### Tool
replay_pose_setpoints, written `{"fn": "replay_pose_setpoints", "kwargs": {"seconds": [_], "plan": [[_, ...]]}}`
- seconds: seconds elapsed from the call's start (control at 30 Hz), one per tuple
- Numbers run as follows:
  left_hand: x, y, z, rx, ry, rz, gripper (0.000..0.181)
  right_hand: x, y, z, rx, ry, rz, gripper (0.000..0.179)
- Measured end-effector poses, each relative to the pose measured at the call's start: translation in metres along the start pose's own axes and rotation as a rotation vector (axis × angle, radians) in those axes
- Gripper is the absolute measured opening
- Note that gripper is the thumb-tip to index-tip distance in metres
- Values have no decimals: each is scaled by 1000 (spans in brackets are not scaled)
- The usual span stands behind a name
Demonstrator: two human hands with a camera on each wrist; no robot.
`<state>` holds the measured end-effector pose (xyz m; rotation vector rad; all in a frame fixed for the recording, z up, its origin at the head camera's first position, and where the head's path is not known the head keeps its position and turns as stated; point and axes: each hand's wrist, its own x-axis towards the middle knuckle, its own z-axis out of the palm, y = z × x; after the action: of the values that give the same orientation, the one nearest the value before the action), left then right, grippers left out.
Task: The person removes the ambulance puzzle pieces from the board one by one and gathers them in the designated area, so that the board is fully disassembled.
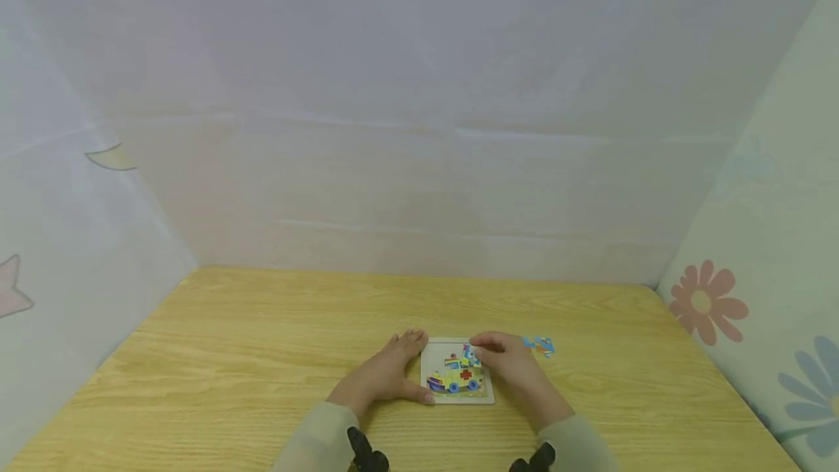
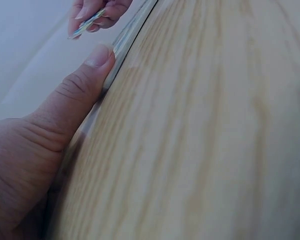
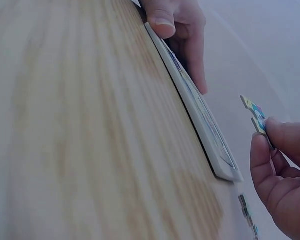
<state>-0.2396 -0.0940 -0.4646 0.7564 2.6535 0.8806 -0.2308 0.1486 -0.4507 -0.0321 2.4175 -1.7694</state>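
Observation:
A small square jigsaw puzzle board with a pale frame lies flat on the table, a yellow ambulance picture partly filling it. My left hand rests along its left side, thumb on the near left corner and fingers spread toward the far one. In the left wrist view, that thumb lies straight against the board's edge. Thumb and fingers of my right hand pinch a colourful puzzle piece, held above the board's right part. Another puzzle piece, blue and orange, lies on the table beyond the right hand.
The wood-grain table reaches back to a pale cloth wall. On the right stands a cloth side with printed flowers. Black straps or mounts show at both wrists.

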Motion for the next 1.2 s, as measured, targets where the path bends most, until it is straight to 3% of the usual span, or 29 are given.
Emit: {"fn": "replay_pose_setpoints", "kwargs": {"seconds": [0.5,1.2], "plan": [[-2,3,-1,-1,2,3,108,0,12,-19,25,68,30,17],[0,2,-2,13,-11,-12,109,-7,19,-40,-117,111,1,14]]}}
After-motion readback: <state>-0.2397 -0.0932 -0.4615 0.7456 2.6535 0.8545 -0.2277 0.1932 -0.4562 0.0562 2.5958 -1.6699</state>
